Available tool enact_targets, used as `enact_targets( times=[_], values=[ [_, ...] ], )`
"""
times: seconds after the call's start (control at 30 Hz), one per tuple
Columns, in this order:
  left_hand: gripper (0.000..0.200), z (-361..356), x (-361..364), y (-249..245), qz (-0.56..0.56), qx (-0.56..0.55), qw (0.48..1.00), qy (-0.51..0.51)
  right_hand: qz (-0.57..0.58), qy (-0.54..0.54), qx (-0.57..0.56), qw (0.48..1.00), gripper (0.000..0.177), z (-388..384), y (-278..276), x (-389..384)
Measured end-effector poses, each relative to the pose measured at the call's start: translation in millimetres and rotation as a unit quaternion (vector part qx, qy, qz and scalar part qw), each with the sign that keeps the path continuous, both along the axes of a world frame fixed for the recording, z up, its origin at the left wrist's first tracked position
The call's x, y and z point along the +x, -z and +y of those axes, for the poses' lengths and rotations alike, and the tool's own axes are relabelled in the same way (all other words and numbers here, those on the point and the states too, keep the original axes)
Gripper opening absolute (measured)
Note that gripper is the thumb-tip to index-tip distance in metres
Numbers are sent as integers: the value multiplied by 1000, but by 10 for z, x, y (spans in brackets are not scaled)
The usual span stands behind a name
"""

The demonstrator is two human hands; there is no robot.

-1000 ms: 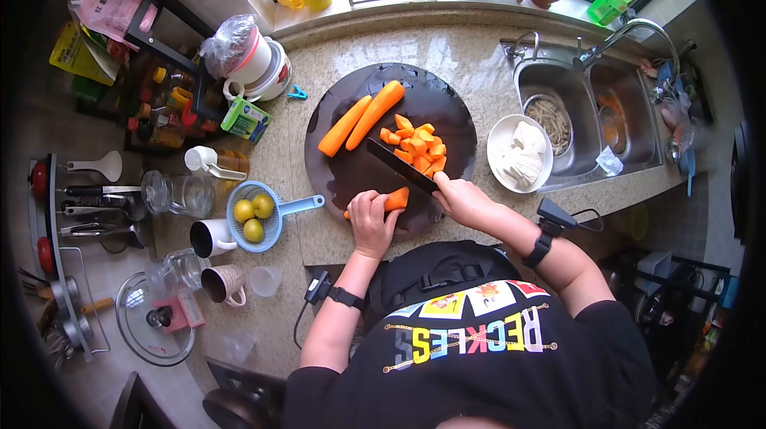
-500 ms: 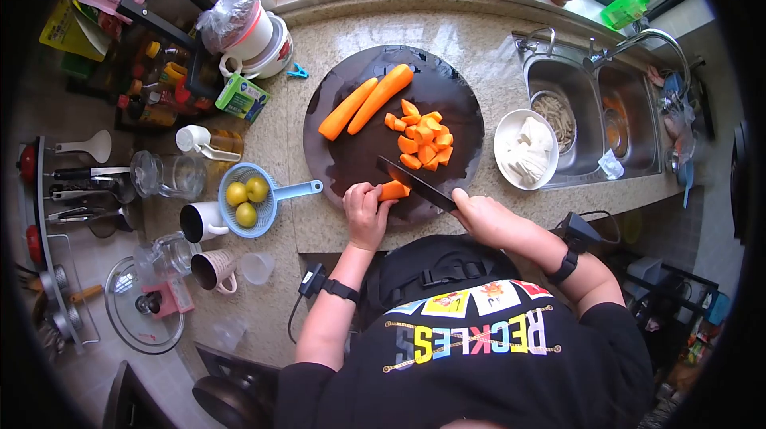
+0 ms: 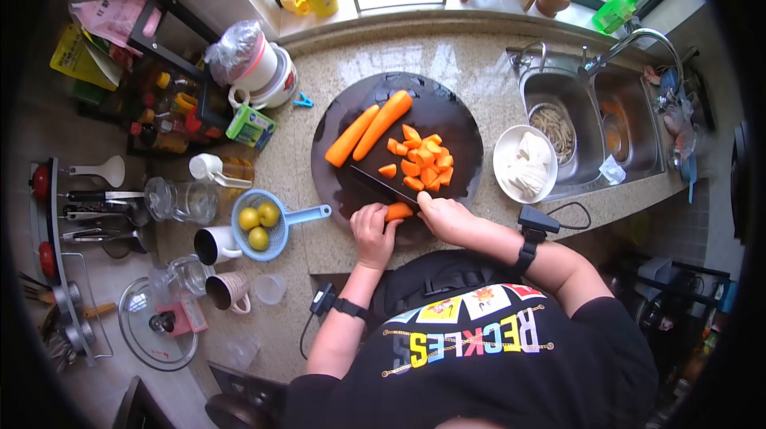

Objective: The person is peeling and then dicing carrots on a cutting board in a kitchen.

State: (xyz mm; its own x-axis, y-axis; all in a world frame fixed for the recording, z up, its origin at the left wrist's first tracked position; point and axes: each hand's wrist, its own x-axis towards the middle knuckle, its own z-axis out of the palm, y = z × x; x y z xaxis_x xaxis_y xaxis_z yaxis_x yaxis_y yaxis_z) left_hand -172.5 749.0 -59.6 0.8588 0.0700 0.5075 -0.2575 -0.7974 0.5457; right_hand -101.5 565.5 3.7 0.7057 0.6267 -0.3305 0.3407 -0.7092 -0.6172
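On the round dark board (image 3: 335,189), two whole peeled carrots (image 3: 383,126) lie at the upper left. A pile of carrot chunks (image 3: 427,162) sits right of the middle, with one loose chunk (image 3: 388,170) to its left. My left hand (image 3: 373,231) is closed on a short carrot piece (image 3: 398,211) near the board's front edge. A knife (image 3: 383,185) is held in my right hand (image 3: 444,217), its dark blade slanting up and left, just beyond the held piece.
Right of the board stands a white bowl (image 3: 511,177) of pale pieces, beside the double sink (image 3: 594,94). To the left are a blue strainer (image 3: 281,244) with round fruits, mugs (image 3: 227,292), a glass jug (image 3: 191,201) and a glass lid (image 3: 159,353).
One chunk now lies apart, left of the pile. The knife and my right hand have moved left, and the held piece looks shorter. The whole view has shifted slightly.
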Motion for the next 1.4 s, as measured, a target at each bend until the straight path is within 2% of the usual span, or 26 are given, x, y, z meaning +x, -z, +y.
enact_targets(
  times=[0.13, 0.23, 0.43, 0.6, 0.97, 1.23, 1.4],
  values=[
    [39, 15, 175, -73, 23, 14, 999, -26, -54, 41, 23, 997, 23, -152, 80, 97],
    [36, -55, 316, -58, 44, 11, 998, -50, -36, 58, 16, 998, 23, -268, 90, 154],
    [42, -109, 23, -113, 28, 8, 1000, -1, -17, 58, 22, 998, 23, -477, 36, -19],
    [28, 2, 16, -74, 16, -17, 1000, 2, -15, 36, 31, 999, 22, -545, -193, -119],
    [27, -5, 34, 16, 10, -44, 999, 1, 24, -66, -43, 997, 15, -477, -552, -3],
    [28, -22, 34, 39, -6, -35, 999, 7, -5, -30, -44, 999, 19, 102, -71, 23],
    [31, -10, 30, 40, 9, -15, 1000, 2, -15, -12, 14, 1000, 20, -4, 55, 90]
  ],
)
